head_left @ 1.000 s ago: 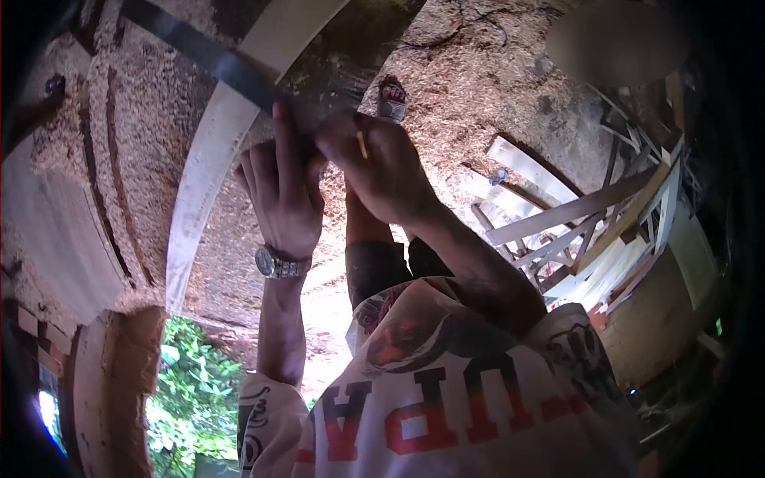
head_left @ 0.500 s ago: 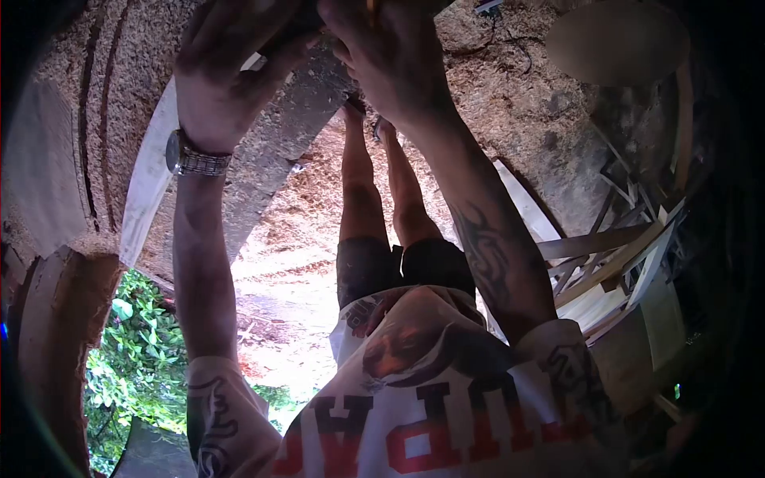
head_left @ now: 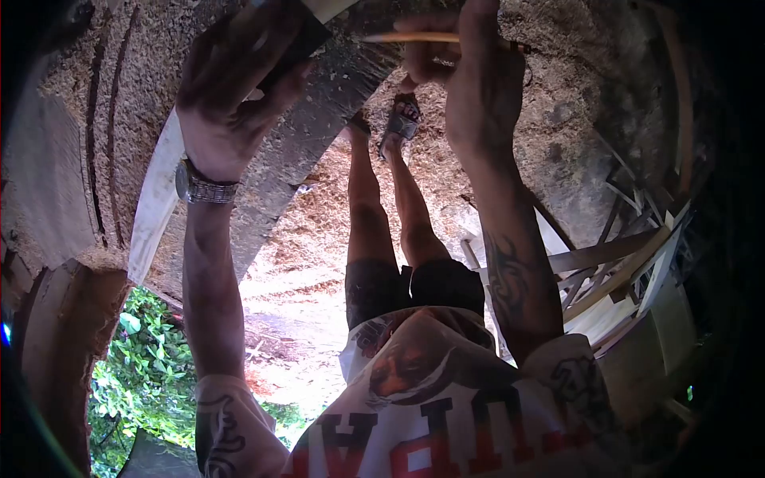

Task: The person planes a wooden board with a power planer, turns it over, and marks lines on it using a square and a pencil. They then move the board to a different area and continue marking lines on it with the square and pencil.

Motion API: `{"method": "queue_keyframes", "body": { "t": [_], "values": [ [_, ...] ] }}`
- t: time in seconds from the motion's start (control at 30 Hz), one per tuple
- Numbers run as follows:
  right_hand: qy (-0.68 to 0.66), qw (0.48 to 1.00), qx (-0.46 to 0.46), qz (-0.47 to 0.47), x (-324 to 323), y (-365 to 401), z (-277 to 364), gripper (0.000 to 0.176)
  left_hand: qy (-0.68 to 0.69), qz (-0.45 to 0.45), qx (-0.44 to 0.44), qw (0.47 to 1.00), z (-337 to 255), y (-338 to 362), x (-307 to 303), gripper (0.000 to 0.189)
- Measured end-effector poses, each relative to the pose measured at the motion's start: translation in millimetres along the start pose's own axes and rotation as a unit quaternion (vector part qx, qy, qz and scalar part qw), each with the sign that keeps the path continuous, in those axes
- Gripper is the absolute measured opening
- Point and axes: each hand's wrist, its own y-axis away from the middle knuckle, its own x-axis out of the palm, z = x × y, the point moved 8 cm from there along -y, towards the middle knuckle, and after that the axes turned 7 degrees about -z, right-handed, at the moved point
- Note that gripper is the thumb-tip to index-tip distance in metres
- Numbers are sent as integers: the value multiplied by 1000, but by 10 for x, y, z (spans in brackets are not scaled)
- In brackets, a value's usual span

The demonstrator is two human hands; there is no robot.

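Note:
My left hand (head_left: 227, 99), with a metal watch on its wrist, is at the upper left. Its fingers are closed round a dark flat-edged piece (head_left: 309, 44), whose kind I cannot make out. Under and beside that hand runs a pale wooden strip (head_left: 153, 211), partly hidden by the hand. At the top centre, my right hand (head_left: 482, 95) grips an orange-yellow pencil (head_left: 414, 37), its tip pointing left toward the left hand. Below both hands a wide grey board (head_left: 275, 171) slants across the view, dusted with wood shavings.
Sawdust (head_left: 319, 215) covers the ground around my feet. A heap of wood offcuts (head_left: 629, 263) lies on the right. A thick brown timber (head_left: 68, 334) stands at the left, beside green plants (head_left: 147, 366).
My right hand has moved right, away from the left hand, and the pencil now shows clearly. My left hand has shifted slightly down in view, still on the dark piece.

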Motion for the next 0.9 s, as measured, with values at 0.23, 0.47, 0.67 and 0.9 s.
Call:
{"method": "queue_keyframes", "body": {
  "t": [0.23,0.47,0.67,0.9],
  "values": [
    [-86,985,-144,30,162,84,226,32,23,-2,-12,1000,7,20,21,47],
    [-128,970,-195,63,231,52,250,20,27,15,-27,999,35,20,45,48],
    [-85,971,-215,51,222,67,303,19,24,10,-23,999,101,80,50,46],
    [-38,948,-316,-5,231,146,357,15,19,7,-32,999,115,71,60,43]
  ]
}}
